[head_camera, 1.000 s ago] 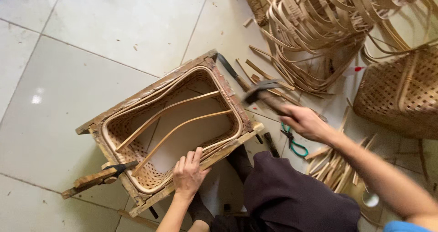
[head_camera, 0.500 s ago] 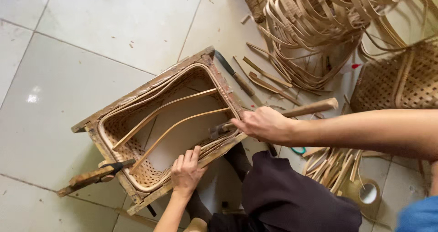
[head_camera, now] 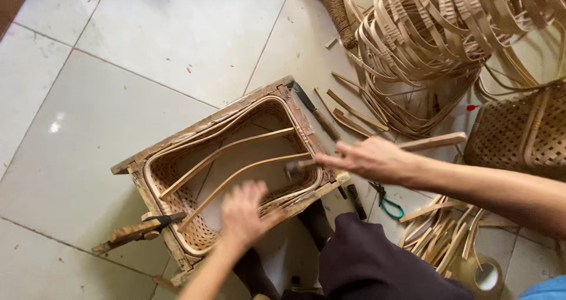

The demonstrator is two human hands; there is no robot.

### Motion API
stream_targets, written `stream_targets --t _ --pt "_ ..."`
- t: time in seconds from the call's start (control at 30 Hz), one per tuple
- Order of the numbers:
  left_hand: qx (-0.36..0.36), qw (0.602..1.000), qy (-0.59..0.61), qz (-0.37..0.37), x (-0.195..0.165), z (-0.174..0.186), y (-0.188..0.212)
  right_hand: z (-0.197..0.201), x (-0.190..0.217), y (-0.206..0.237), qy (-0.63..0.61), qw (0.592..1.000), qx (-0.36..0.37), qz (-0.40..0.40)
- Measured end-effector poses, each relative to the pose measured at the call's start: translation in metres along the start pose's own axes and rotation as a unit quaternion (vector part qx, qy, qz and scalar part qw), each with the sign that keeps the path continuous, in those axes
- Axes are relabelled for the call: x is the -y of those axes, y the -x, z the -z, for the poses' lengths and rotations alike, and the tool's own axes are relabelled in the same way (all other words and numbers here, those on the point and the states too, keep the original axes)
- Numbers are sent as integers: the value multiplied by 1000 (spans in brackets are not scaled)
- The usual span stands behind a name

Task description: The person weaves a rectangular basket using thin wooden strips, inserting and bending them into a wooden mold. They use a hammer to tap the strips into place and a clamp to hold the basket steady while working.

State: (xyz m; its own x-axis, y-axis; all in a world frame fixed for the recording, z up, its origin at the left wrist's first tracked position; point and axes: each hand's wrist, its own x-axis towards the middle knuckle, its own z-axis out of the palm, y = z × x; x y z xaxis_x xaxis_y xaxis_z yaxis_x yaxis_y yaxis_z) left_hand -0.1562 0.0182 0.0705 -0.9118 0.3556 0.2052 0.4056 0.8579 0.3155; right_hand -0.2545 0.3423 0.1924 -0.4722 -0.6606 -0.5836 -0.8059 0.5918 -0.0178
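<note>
Since the earlier frame, right hand (head_camera: 371,158) has swung the wooden-handled hammer (head_camera: 377,152) down, fingers wrapped around its handle, head at the near rim of the rectangular woven rattan basket in its wooden frame (head_camera: 227,170). Left hand (head_camera: 244,211), blurred, fingers spread, rests on that rim. Loose rattan strips (head_camera: 424,46) lie beyond the basket.

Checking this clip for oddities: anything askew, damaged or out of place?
Nothing damaged. Cut strips lie scattered on the floor, and a clamp juts from the wooden frame. The right hand holds a hammer; the left hand is blurred.
</note>
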Motion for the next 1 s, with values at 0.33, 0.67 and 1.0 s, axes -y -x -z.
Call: stream_targets --t 0.33,0.67,1.0 --pt "-29 974 -223 0 150 -44 -136 -28 -53 -74 125 937 -327 4" --pt "-55 984 -167 -18 158 -47 -136 -49 -55 -80 -82 917 -382 -77" --pt "-204 978 -33 15 117 -48 -110 -69 -10 -78 -290 826 -451 -174"
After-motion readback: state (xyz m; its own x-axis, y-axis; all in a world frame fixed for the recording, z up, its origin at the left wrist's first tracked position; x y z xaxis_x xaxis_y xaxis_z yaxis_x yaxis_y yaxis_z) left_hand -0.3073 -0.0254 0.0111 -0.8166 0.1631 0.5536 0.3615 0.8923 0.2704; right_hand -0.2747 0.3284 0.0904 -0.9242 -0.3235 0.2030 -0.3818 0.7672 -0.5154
